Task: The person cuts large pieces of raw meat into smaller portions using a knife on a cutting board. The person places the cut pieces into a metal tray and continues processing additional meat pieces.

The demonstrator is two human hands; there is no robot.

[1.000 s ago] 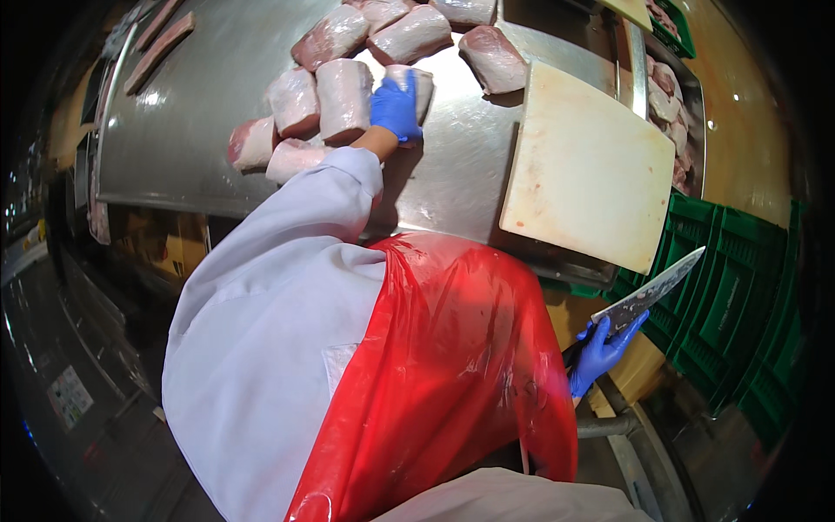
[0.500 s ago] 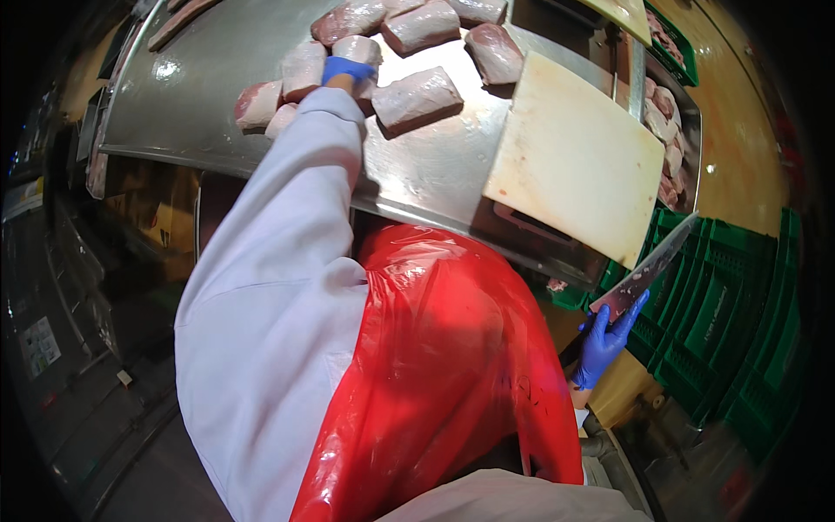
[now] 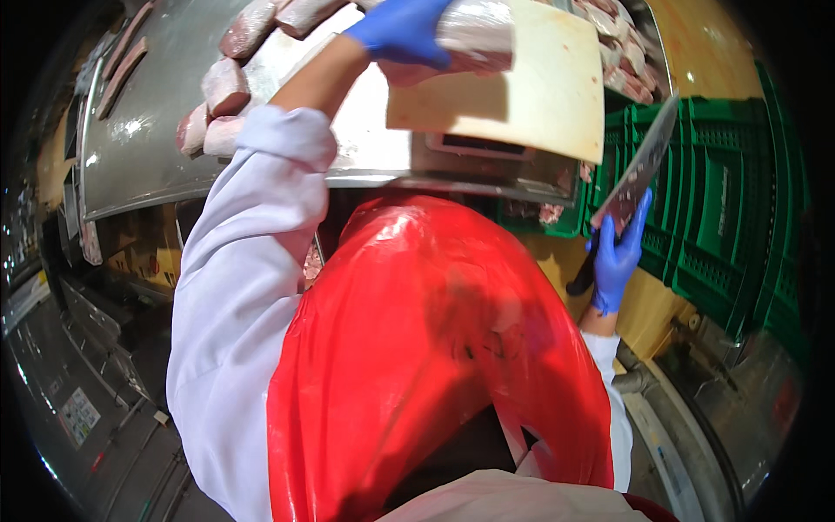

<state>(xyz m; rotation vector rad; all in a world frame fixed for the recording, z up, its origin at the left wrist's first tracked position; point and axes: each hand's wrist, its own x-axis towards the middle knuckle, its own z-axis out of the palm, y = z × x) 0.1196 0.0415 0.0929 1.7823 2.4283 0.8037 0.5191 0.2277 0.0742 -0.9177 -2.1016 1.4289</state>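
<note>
My blue-gloved left hand point(image 3: 402, 33) grips a thick block of raw meat point(image 3: 478, 35) with a pale fatty side. The block hangs above the left part of the white cutting board point(image 3: 548, 96) and casts a shadow on it. Off to the right, my blue-gloved right hand point(image 3: 616, 265) is closed around the dark handle of a large knife point(image 3: 639, 165). Its broad blade points up and away, in front of the green crates and apart from the board. More meat blocks point(image 3: 224, 87) lie on the steel table point(image 3: 148, 157) left of my left arm.
Green plastic crates point(image 3: 718, 191) stand to the right. A metal tray of meat pieces point(image 3: 628, 61) sits beyond the board's right side. Long narrow meat strips point(image 3: 122, 78) lie at the table's far left. A green crate with scraps point(image 3: 552, 216) is below the board.
My left hand has lifted a meat block off the table and carried it right, over the cutting board. The knife stays in my right hand, slightly higher in view.
</note>
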